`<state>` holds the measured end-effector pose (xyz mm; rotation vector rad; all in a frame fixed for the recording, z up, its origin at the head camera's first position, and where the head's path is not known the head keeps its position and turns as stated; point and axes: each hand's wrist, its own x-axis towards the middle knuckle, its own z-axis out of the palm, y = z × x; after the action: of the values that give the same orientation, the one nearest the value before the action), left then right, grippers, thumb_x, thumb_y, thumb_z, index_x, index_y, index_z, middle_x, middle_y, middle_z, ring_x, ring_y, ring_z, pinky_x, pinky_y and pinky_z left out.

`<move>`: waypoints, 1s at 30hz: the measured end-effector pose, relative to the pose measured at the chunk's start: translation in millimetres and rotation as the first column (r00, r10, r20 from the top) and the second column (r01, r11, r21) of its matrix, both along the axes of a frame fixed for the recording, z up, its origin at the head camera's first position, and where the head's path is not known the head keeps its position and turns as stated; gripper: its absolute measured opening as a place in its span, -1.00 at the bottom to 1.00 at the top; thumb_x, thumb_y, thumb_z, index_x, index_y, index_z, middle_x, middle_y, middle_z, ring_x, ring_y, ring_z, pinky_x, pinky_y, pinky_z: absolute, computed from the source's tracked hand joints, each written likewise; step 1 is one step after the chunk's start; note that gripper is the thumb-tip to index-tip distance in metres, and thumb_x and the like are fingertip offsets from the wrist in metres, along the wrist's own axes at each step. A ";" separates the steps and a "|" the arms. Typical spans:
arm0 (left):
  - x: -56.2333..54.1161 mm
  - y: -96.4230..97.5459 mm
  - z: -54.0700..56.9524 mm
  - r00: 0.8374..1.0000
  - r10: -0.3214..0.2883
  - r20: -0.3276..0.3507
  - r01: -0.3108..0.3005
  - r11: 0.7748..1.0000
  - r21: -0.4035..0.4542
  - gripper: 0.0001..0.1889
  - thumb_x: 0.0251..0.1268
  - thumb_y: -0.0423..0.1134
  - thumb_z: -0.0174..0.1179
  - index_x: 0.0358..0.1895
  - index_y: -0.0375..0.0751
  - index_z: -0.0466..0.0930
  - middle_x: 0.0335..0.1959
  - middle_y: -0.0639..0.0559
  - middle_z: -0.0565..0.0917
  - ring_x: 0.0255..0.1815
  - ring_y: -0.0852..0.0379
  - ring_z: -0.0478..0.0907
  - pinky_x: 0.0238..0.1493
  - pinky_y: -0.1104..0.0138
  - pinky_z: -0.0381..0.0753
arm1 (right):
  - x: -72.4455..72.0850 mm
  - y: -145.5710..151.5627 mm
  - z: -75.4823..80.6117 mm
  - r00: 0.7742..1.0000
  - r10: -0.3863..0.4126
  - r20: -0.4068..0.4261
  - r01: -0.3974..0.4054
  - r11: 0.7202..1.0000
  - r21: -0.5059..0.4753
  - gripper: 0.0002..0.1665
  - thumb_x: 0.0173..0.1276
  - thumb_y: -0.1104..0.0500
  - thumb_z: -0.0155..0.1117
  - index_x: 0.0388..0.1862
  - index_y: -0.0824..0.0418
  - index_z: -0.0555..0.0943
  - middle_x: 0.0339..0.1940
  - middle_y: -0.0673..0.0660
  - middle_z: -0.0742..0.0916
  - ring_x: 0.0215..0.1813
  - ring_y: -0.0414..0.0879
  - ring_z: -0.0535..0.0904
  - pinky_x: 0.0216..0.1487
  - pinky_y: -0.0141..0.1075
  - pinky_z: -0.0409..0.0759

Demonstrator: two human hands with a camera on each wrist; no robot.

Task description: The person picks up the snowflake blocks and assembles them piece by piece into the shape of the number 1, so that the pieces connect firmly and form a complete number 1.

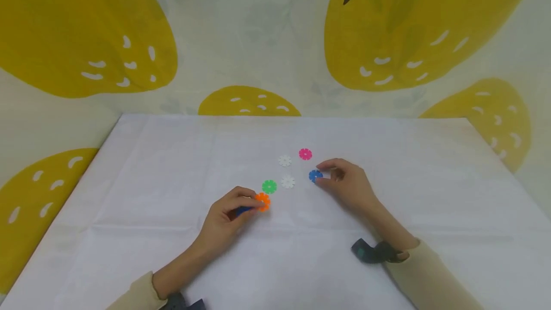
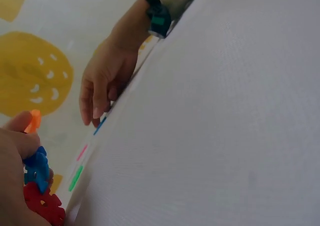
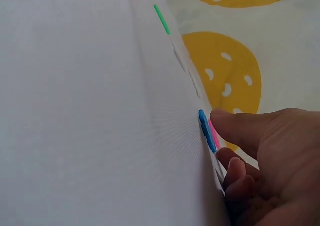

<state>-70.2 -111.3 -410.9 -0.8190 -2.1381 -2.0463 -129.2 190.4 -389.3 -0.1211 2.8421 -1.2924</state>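
Note:
Several slotted plastic building discs lie flat on the white-covered table. My left hand point(image 1: 228, 212) pinches a small cluster of them: an orange disc point(image 1: 263, 202) at the fingertips, with a blue disc point(image 2: 37, 171) and a red disc point(image 2: 44, 204) below it in the left wrist view. My right hand point(image 1: 348, 183) is at a loose blue disc point(image 1: 315, 176), thumb and forefinger spread about its edge. That disc still lies on the cloth, tight against the fingertips. A green disc point(image 1: 269, 186) lies just beyond the left fingertips.
Two white discs point(image 1: 288, 182) and a pink disc point(image 1: 305, 154) lie between and beyond the hands. The white cloth point(image 1: 172, 166) has shallow creases. Behind the table hangs a curtain point(image 1: 249, 37) with yellow fruit shapes. Each wrist wears a dark strapped device point(image 1: 374, 251).

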 end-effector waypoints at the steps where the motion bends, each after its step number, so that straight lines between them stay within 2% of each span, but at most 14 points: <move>1: -0.2 0.1 0.0 1.000 -0.011 -0.008 0.011 1.000 -0.010 -0.70 0.14 -0.65 0.20 -0.14 -0.26 0.69 -0.13 -0.10 0.57 -0.09 0.00 0.52 -0.08 0.39 0.53 | 0.2 -0.3 -1.0 1.000 0.004 -0.003 -0.004 1.000 0.004 -0.66 0.18 0.04 0.45 -0.04 -0.03 0.65 -0.48 0.07 0.56 -0.37 -0.04 0.45 -0.38 -0.23 0.44; 7: 1.1 0.9 2.9 0.998 -0.060 -0.026 0.059 0.997 -0.040 -0.71 0.17 -0.61 0.21 -0.09 -0.27 0.69 -0.09 -0.08 0.60 -0.05 0.01 0.54 -0.07 0.37 0.54 | -0.5 -2.9 -5.7 0.995 0.038 -0.091 -0.036 0.999 0.023 -0.64 0.16 0.11 0.47 -0.04 0.00 0.66 -0.50 0.05 0.52 -0.41 -0.07 0.41 -0.42 -0.28 0.40; 11: 2.4 0.5 2.6 0.996 -0.067 -0.050 0.065 0.997 -0.037 -0.76 0.23 -0.60 0.16 -0.12 -0.32 0.70 -0.12 -0.11 0.61 -0.10 0.03 0.55 -0.13 0.40 0.54 | -0.7 -3.4 -7.3 0.992 0.053 -0.114 -0.049 0.998 0.042 -0.66 0.16 0.14 0.47 -0.05 0.01 0.66 -0.50 0.03 0.50 -0.42 -0.08 0.40 -0.43 -0.29 0.38; 17: 3.6 0.9 2.7 0.998 -0.059 -0.002 0.059 0.998 -0.016 -0.81 0.22 -0.57 0.19 -0.18 -0.32 0.71 -0.17 -0.11 0.64 -0.11 0.01 0.56 -0.12 0.38 0.55 | -0.5 -3.3 -7.1 0.989 0.065 -0.129 -0.059 0.997 0.053 -0.66 0.15 0.16 0.47 -0.06 0.05 0.67 -0.51 0.04 0.48 -0.43 -0.07 0.38 -0.44 -0.29 0.35; 21: 3.6 0.8 2.8 0.998 -0.039 0.053 0.040 0.999 -0.019 -0.82 0.18 -0.53 0.25 -0.20 -0.26 0.72 -0.23 -0.06 0.68 -0.25 0.06 0.57 -0.28 0.40 0.54 | -0.3 -3.6 -6.6 0.988 0.070 -0.135 -0.064 0.997 0.052 -0.66 0.15 0.17 0.47 -0.06 0.07 0.66 -0.52 0.03 0.48 -0.43 -0.07 0.38 -0.44 -0.29 0.35; 25: 4.2 1.0 2.2 0.997 0.015 0.080 -0.011 0.999 -0.053 -0.81 0.14 -0.49 0.31 -0.20 -0.19 0.70 -0.34 -0.03 0.67 -0.50 0.13 0.43 -0.55 0.40 0.38 | 0.0 -4.1 -5.9 0.989 0.068 -0.134 -0.062 0.997 0.053 -0.66 0.16 0.17 0.46 -0.06 0.07 0.67 -0.52 0.03 0.47 -0.43 -0.07 0.37 -0.45 -0.29 0.34; 28: 4.6 1.5 2.3 0.994 0.066 0.088 -0.058 0.994 -0.095 -0.77 0.13 -0.44 0.34 -0.13 -0.17 0.67 -0.36 0.01 0.66 -0.54 0.11 0.37 -0.58 0.35 0.32 | 0.3 -4.7 -5.5 0.989 0.069 -0.134 -0.062 0.997 0.053 -0.66 0.16 0.17 0.46 -0.06 0.07 0.67 -0.52 0.04 0.47 -0.42 -0.07 0.37 -0.44 -0.29 0.34; 30: 5.0 1.5 2.6 0.990 0.089 0.107 -0.077 0.991 -0.109 -0.75 0.12 -0.42 0.35 -0.11 -0.17 0.67 -0.34 0.03 0.65 -0.49 0.08 0.39 -0.62 0.36 0.33 | 0.4 -5.0 -5.5 0.989 0.073 -0.130 -0.066 0.996 0.058 -0.66 0.17 0.18 0.45 -0.04 0.08 0.67 -0.51 0.04 0.47 -0.42 -0.07 0.37 -0.43 -0.28 0.34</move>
<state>-65.2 -109.8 -408.3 -0.6275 -2.3133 -1.9996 -128.8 185.4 -394.9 -0.3142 2.9491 -1.2387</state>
